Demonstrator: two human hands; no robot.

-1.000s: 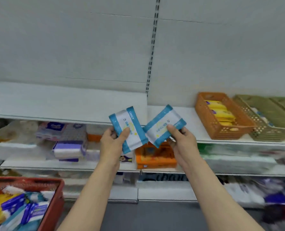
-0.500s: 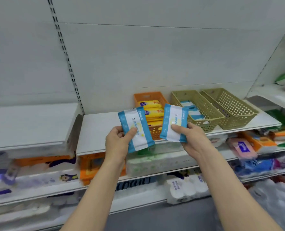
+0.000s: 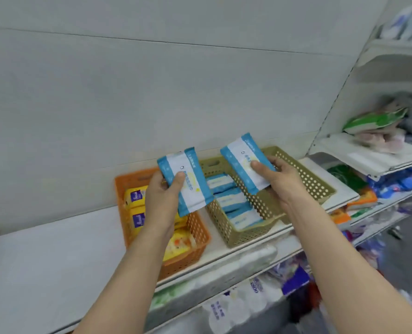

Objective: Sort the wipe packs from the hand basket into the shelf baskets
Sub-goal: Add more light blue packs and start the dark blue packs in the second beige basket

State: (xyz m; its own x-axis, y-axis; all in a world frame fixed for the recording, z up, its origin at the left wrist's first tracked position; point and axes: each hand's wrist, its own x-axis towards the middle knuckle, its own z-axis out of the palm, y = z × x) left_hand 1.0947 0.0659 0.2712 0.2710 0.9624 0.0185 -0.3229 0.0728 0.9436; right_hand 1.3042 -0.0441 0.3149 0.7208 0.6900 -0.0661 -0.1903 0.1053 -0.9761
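My left hand [image 3: 162,201] grips a blue-and-white wipe pack [image 3: 185,180] above the orange shelf basket [image 3: 195,251], which holds yellow packs [image 3: 136,197]. In my right hand [image 3: 280,182] is a second blue-and-white wipe pack [image 3: 242,160], held over the middle olive basket [image 3: 243,233]. That basket holds several matching blue-and-white packs [image 3: 231,201] in a row. Another olive basket [image 3: 318,186] stands just right of it, its inside mostly hidden by my right hand. The hand basket is out of view.
The white shelf [image 3: 43,261] stretches left of the orange basket. Stocked shelves of tissue and packaged goods run below [image 3: 243,302]. A side shelving unit at the right [image 3: 378,162] carries green and pink packs.
The view swung right and came closer to the shelf. Both hands, each with its pack, moved forward over the orange and olive baskets. The red hand basket left the view.
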